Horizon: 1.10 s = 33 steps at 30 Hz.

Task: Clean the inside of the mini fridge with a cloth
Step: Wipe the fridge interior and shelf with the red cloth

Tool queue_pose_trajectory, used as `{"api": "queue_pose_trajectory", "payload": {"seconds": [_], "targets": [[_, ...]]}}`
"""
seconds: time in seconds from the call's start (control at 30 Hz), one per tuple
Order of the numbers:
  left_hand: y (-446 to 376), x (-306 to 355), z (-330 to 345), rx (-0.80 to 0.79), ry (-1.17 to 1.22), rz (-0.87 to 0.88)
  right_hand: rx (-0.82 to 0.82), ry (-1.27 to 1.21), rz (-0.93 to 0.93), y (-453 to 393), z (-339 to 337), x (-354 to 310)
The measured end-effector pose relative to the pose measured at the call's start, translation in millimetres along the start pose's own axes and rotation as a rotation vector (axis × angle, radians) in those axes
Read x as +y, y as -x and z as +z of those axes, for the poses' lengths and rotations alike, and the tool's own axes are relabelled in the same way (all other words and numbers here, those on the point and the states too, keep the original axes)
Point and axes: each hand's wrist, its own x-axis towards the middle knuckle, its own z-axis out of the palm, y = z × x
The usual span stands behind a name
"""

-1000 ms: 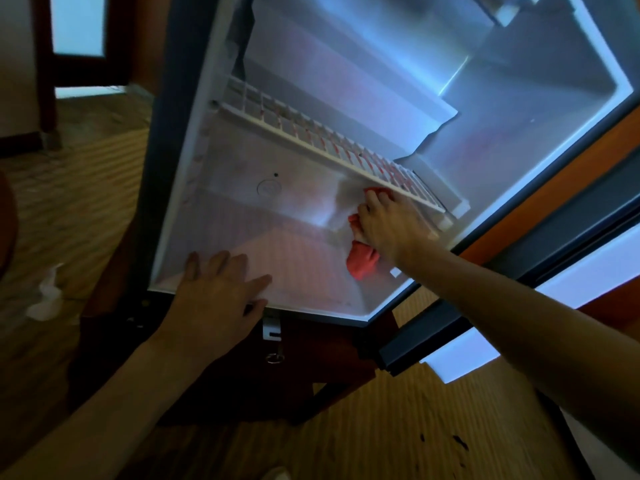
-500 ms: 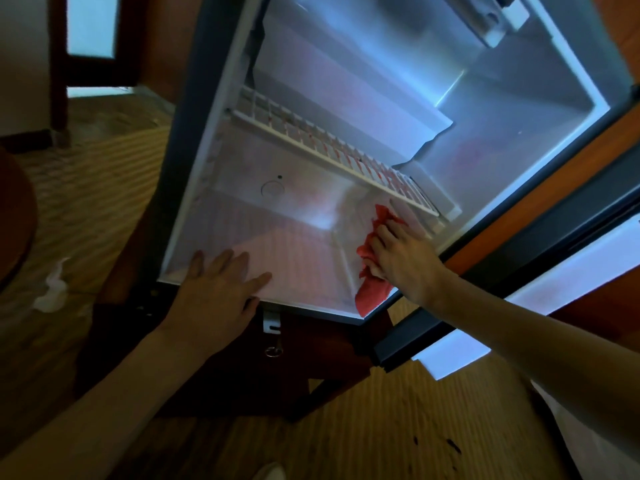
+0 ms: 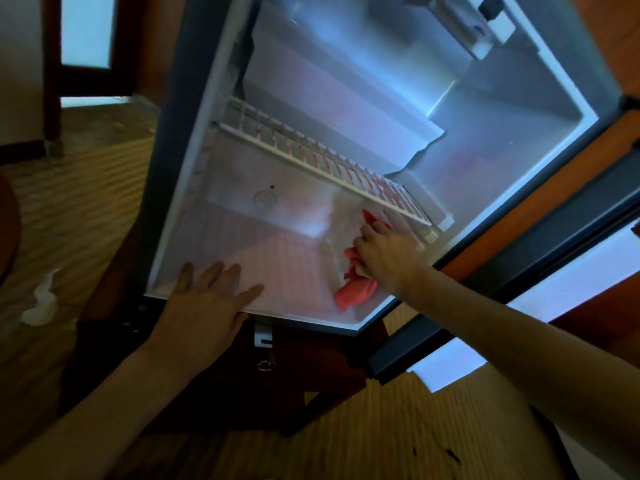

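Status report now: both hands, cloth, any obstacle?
Left hand flat on fridge floor's front edge. Right hand grips crumpled red cloth at lower right inner wall. White wire shelf just above; no obstacle.

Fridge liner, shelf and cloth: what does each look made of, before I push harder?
Fridge liner: looks like white moulded plastic, smooth with a soft sheen; the light glares off it.
Shelf: appears to be white-coated wire, thin parallel bars, with reddish marks that may be rust or reflection.
Cloth: soft red fabric, matte, bunched in folds under the right hand. The weave is too blurred to tell.
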Motion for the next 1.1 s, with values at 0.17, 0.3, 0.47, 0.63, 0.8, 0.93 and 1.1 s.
{"api": "queue_pose_trajectory", "payload": {"seconds": [0.17, 0.3, 0.47, 0.63, 0.8, 0.93, 1.1], "targets": [[-2, 0, 2, -0.003, -0.032, -0.001, 0.144, -0.019, -0.046, 49, -1, 13], [-4, 2, 4, -0.013, -0.040, -0.010, 0.058, -0.006, -0.007, 28, 7, 7], [-5, 2, 6, -0.003, -0.063, -0.014, 0.034, -0.077, 0.075, -35, 3, 4], [-4, 2, 2, 0.005, -0.066, -0.013, -0.010, -0.073, 0.029, -21, 0, 7], [-4, 3, 0, -0.020, -0.084, -0.011, 0.011, -0.087, -0.005, 41, 4, 2], [-3, 2, 1, -0.027, -0.064, -0.011, 0.016, -0.079, 0.017, 28, 5, 4], [-5, 2, 1, -0.012, -0.059, -0.012, -0.005, -0.085, 0.038, -39, 3, 7]]}}
